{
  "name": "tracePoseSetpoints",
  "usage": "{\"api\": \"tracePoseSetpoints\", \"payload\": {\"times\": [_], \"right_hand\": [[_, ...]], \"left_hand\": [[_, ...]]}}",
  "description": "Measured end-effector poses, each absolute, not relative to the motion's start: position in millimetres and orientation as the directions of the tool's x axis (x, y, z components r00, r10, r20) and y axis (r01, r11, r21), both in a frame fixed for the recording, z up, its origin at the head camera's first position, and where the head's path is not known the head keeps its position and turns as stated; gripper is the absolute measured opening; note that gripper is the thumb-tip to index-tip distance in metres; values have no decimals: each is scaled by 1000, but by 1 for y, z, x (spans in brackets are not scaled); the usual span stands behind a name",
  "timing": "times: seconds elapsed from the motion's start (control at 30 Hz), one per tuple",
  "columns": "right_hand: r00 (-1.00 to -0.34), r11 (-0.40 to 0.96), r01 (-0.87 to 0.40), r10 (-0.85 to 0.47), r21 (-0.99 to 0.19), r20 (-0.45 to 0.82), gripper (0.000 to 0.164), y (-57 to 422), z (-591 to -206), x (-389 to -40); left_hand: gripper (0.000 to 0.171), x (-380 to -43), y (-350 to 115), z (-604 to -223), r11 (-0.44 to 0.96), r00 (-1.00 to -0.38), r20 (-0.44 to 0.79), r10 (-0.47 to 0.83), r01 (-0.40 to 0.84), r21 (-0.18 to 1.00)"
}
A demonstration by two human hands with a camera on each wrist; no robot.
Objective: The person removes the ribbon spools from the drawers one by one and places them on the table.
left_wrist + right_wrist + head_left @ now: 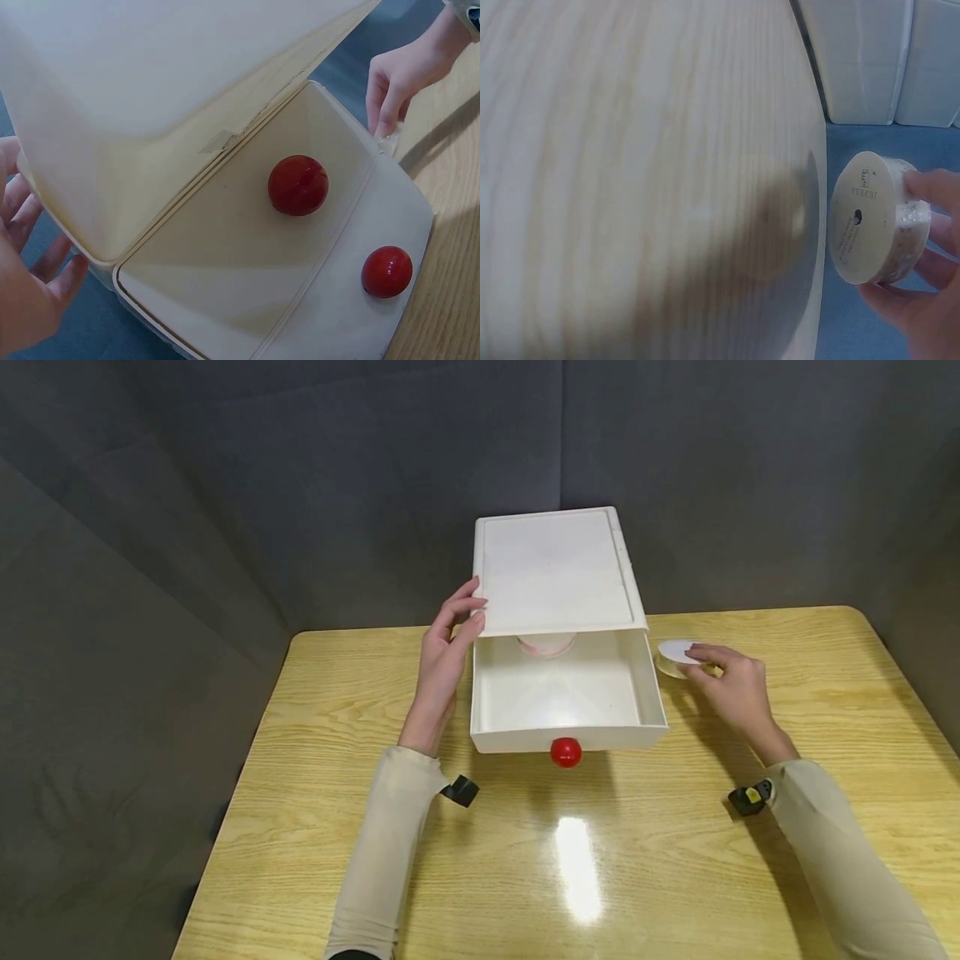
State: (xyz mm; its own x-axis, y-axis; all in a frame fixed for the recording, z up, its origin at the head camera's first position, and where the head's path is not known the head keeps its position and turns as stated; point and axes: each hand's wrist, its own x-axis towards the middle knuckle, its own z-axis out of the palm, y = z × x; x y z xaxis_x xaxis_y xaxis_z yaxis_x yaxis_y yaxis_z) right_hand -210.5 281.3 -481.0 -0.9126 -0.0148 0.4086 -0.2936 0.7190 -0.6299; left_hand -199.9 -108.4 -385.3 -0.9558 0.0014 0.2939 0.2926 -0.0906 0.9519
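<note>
A white drawer box (555,568) stands on the table with a drawer (570,689) pulled out, a red knob (566,752) on its front. My left hand (444,652) rests on the box's left edge, fingers loosely extended. Inside the drawer, a round whitish thing with a pinkish rim (547,645) is partly hidden under the box top. To the right of the box, my right hand (735,685) pinches a ribbon spool (675,652) between thumb and fingers. In the right wrist view the spool (866,217) shows a pale printed face and a clear-wrapped side.
The wooden table (322,760) extends to both sides and in front of the box. Dark cloth (360,485) hangs behind the table. A second red knob (298,185) shows on the box in the left wrist view. Black wrist cameras (460,791) sit at both cuffs.
</note>
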Motion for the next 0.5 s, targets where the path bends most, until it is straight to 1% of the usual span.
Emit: {"api": "tracePoseSetpoints", "payload": {"times": [0.27, 0.5], "right_hand": [[-935, 732, -264, -33, -629, 354, 26, 285, -485, -211], [-940, 762, -286, -108, -580, 322, 24, 288, -482, -213]], "left_hand": [[27, -198, -108, -386, -85, -958, 287, 0, 286, 954], [27, -199, -108, -387, -83, -956, 292, 2, 291, 953]]}}
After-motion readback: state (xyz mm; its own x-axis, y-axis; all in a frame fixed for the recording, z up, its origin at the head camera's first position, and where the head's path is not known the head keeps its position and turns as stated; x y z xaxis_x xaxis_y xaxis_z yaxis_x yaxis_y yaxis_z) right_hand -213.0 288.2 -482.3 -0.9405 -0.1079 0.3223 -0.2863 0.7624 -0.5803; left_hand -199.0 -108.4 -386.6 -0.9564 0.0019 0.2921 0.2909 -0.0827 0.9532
